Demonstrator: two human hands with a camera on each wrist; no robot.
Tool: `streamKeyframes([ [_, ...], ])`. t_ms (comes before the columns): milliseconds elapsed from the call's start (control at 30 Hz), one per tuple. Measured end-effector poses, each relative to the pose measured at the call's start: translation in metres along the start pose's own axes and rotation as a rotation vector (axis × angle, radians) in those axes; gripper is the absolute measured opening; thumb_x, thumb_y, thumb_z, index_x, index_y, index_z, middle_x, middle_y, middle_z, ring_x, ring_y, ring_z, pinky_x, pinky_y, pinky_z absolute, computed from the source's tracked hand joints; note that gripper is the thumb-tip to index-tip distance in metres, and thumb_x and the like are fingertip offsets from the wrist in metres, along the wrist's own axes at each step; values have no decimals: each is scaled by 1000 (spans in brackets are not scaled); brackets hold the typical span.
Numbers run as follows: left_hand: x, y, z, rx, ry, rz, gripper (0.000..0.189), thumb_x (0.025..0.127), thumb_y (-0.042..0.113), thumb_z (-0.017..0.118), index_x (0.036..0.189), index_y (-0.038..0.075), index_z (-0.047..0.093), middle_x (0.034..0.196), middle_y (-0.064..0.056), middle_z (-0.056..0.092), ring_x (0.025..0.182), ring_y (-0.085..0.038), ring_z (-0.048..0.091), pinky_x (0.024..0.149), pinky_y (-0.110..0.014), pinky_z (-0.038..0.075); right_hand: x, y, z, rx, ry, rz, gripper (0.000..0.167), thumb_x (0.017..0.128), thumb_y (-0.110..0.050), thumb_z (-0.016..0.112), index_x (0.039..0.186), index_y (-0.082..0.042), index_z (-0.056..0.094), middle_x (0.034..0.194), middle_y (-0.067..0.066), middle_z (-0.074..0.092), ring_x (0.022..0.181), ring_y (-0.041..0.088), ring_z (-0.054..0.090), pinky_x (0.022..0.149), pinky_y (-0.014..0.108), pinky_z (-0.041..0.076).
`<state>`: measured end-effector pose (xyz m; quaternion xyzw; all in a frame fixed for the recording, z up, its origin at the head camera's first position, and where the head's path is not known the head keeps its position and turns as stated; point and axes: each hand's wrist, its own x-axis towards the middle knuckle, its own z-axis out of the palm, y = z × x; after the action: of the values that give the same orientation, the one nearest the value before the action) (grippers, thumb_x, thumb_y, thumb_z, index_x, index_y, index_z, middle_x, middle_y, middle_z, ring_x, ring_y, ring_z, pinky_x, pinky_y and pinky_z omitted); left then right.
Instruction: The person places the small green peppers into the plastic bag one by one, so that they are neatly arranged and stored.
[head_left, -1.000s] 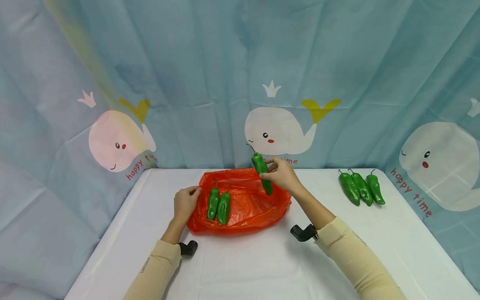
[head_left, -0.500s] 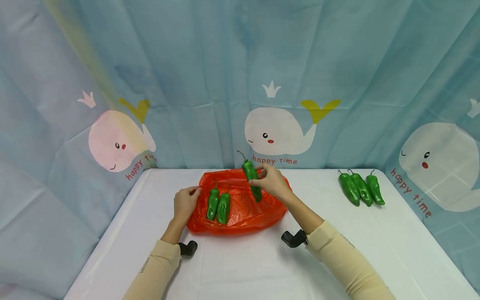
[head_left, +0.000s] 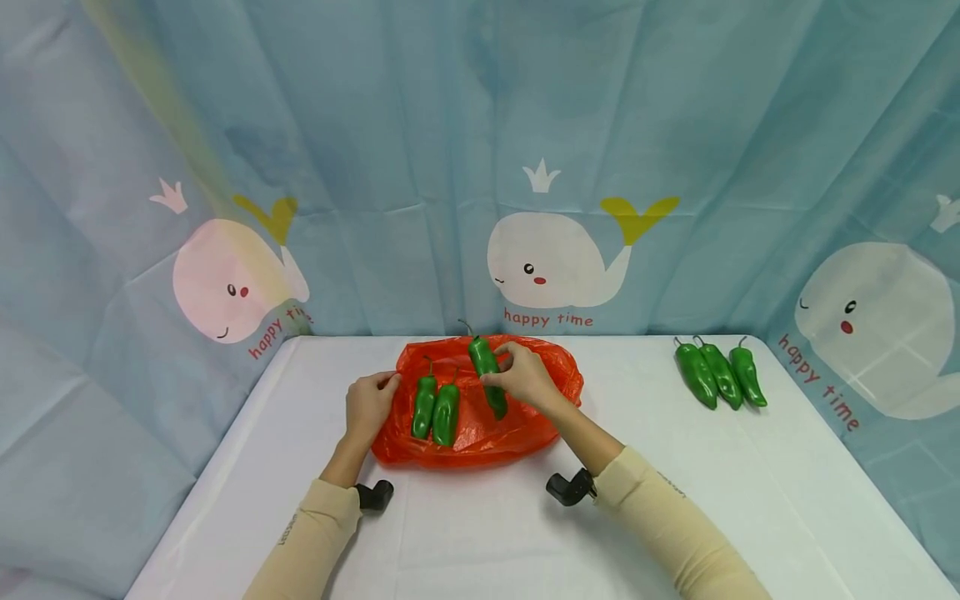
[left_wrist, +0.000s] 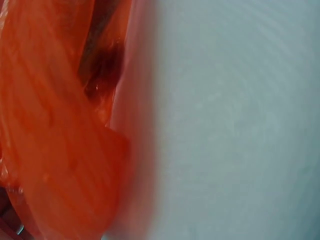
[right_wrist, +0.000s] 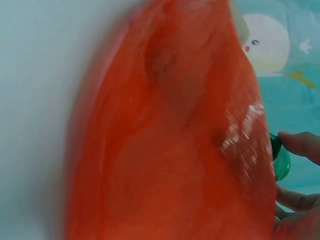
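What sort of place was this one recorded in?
Probably a makeshift recording booth: whale-print curtains hang behind and beside a white-covered table, and black wrist cameras are worn.

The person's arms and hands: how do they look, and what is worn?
The left sleeve and right sleeve are cream with small dark lettering. Beside each sits a black bent piece. The left hand and right hand wear no gloves.

You have six green peppers: three mid-frame, three at the right. You also have one red bag, one left hand, one right hand, two black wrist devices and three printed whales.
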<state>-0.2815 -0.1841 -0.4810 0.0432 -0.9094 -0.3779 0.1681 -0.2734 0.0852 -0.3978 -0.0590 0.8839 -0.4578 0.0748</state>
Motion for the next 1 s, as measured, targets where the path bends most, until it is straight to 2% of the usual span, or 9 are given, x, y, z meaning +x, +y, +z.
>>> streamKeyframes([
  [367, 0, 2, -1, -7, -16, -9, 31, 96, 23, 61, 111, 0, 72, 106, -19, 73, 102, -37, 67, 89, -49, 55, 1, 1, 21, 5, -21, 15, 54, 81, -20, 79, 127, -2, 56, 96, 13, 64, 79, 20, 63, 66, 30, 59],
  [467, 0, 1, -1, -7, -11, -6, 30, 95, 23, 61, 111, 0, 73, 105, -19, 73, 101, -37, 68, 89, -49, 55, 1, 0, 26, -33, -37, 26, 55, 81, -20, 79, 127, 0, 56, 98, 13, 64, 83, 22, 62, 70, 32, 59],
  [667, -1, 0, 1, -8, -14, -7, 31, 96, 23, 61, 111, -1, 72, 105, -20, 73, 99, -37, 68, 88, -49, 56, 3, 5, 35, -127, -55, 31, 58, 80, -20, 80, 127, 3, 55, 117, 19, 64, 98, 27, 59, 82, 38, 57],
  [1000, 0, 1, 2, 3, 5, 5, 30, 95, 23, 62, 110, -1, 73, 104, -19, 74, 98, -37, 68, 87, -49, 56, 4, 5, 41, -189, -78, 73, 52, 80, -20, 80, 119, 6, 59, 112, 19, 64, 96, 27, 59, 83, 39, 57],
])
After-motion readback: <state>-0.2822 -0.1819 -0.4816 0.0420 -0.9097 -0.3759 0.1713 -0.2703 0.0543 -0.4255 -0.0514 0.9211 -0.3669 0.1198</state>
